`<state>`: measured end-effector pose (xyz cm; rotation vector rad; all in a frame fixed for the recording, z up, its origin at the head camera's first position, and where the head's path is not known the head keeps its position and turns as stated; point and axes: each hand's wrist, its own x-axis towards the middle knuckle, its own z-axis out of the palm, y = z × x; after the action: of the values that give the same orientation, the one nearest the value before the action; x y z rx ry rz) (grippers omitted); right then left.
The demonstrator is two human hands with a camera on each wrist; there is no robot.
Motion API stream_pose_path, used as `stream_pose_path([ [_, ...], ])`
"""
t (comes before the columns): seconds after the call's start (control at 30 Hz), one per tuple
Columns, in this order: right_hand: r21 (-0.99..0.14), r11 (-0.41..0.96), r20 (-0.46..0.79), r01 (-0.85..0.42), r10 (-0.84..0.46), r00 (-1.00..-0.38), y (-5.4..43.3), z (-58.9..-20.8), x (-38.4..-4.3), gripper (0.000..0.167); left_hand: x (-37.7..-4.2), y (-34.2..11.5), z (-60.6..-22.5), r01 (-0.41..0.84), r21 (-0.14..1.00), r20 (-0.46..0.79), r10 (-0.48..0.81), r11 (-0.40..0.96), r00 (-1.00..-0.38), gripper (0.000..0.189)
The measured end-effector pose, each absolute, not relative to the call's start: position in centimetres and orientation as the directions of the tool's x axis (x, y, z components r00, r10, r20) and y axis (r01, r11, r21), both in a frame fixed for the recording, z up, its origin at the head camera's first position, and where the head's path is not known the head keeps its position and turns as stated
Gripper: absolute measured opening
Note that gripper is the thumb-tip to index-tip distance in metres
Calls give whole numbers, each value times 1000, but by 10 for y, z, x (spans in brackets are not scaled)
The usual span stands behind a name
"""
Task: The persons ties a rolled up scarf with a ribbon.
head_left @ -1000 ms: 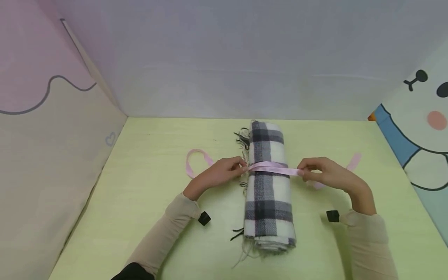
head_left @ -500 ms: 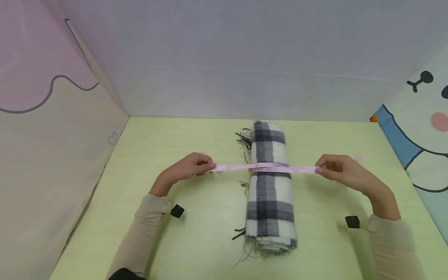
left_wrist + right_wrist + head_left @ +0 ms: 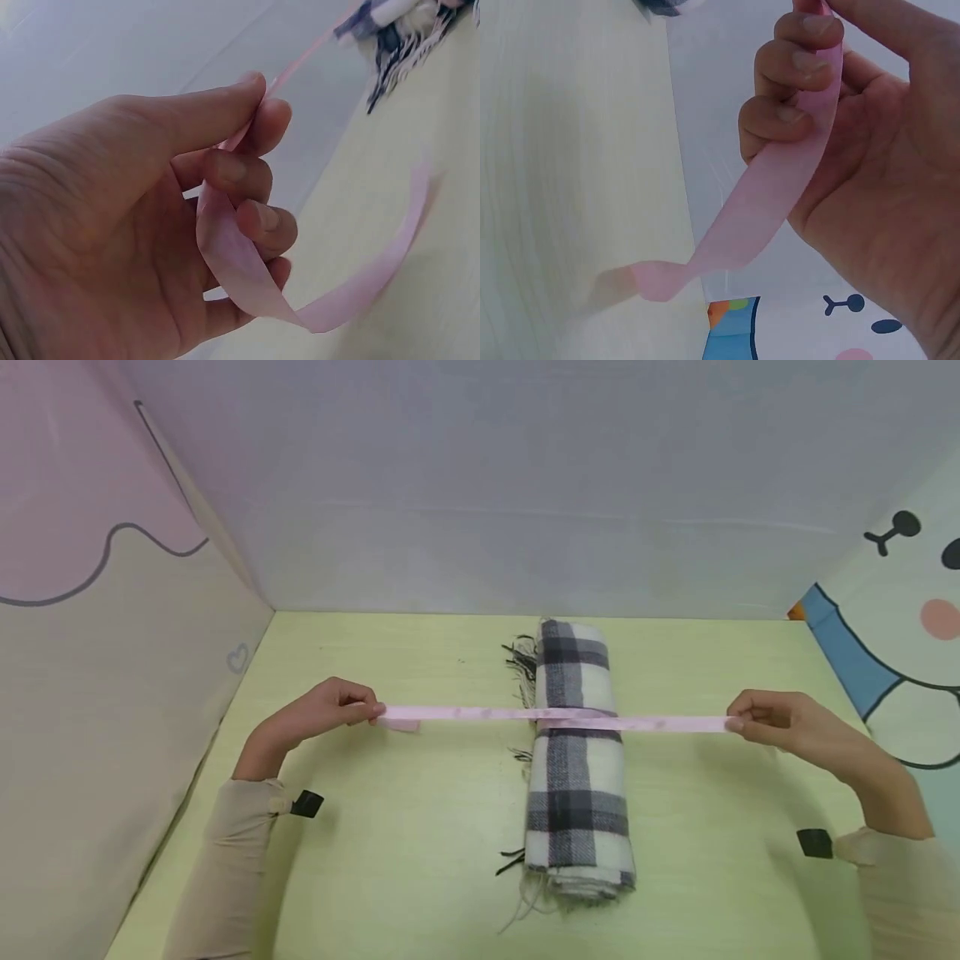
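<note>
Left of the plaid roll point(image 3: 577, 810), the left hand point(image 3: 322, 710) pinches the pink ribbon point(image 3: 465, 713) that crosses it, the right hand point(image 3: 813, 733) likewise to its right; I'd call this tightening; knotting seems called for next.

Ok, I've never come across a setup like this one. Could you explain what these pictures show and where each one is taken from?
There's no machine here: the work is done by a person's bare left hand and right hand. The wide picture comes from a camera worn on the head, looking forward and down; each close-up comes from a camera worn on that wrist. On the pale table lies a bundled checked cloth, with fringe showing. A pink ribbon crosses over it, stretched out to both sides. Each of the hands pinches one side of the ribbon, and a loose tail trails from each grip. Whether the ribbon also passes underneath is hidden.
</note>
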<state>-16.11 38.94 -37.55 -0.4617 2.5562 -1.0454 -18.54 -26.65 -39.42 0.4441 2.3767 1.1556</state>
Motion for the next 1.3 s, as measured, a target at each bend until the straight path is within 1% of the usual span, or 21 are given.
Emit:
stream_pose_path([
  [0.13, -715, 686, -201, -136, -387, -900, 403, -374, -162, 11, -184, -283, -386, 92, 795, -219, 425, 599, -878, 32],
  [0.3, -697, 708, -208, -115, -353, -912, 418, -369, -164, 11, -180, -293, -375, 36, 785, -224, 338, 618, -914, 42],
  [0.37, -687, 719, -213, -107, -340, -916, 423, -367, -164, 11, -179, -294, -371, 23, 785, -226, 320, 620, -920, 45],
  [0.43, -677, 730, -224, -92, -323, -919, 425, -364, -164, 12, -177, -294, -366, 34, 772, -222, 320, 634, -921, 40],
  [0.53, -663, 745, -239, -73, -303, -923, 429, -362, -163, 13, -172, -294, -362, 89, 736, -213, 353, 672, -911, 29],
  [0.6, -655, 753, -248, -57, -285, -926, 431, -361, -162, 13, -168, -295, -361, 122, 701, -202, 360, 703, -911, 17],
  [0.63, -651, 757, -249, -55, -282, -927, 432, -362, -162, 13, -166, -296, -361, 135, 683, -194, 357, 718, -914, 16],
  [0.8, -596, 802, -260, -38, -238, -936, 438, -367, -159, 17, -159, -304, -364, 134, 616, -119, 260, 776, -958, 13],
  [0.9, -583, 812, -270, -35, -234, -934, 444, -374, -159, 18, -155, -309, -372, 164, 572, -8, 206, 804, -979, 11],
  [1.0, -599, 801, -300, -15, -242, -923, 451, -383, -160, 19, -154, -313, -383, 296, 469, 173, 243, 832, -955, 16],
  [1.07, -613, 790, -309, -15, -257, -916, 455, -389, -160, 19, -155, -314, -392, 395, 363, 288, 302, 844, -909, 23],
  [1.13, -629, 777, -315, -11, -268, -911, 458, -395, -161, 19, -156, -316, -401, 475, 229, 374, 374, 850, -849, 28],
  [1.2, -639, 769, -313, -13, -275, -909, 460, -400, -162, 18, -156, -318, -409, 509, 122, 405, 426, 852, -809, 32],
  [1.3, -643, 766, -329, 2, -274, -903, 462, -406, -164, 19, -155, -324, -421, 532, -1, 409, 486, 847, -773, 28],
])
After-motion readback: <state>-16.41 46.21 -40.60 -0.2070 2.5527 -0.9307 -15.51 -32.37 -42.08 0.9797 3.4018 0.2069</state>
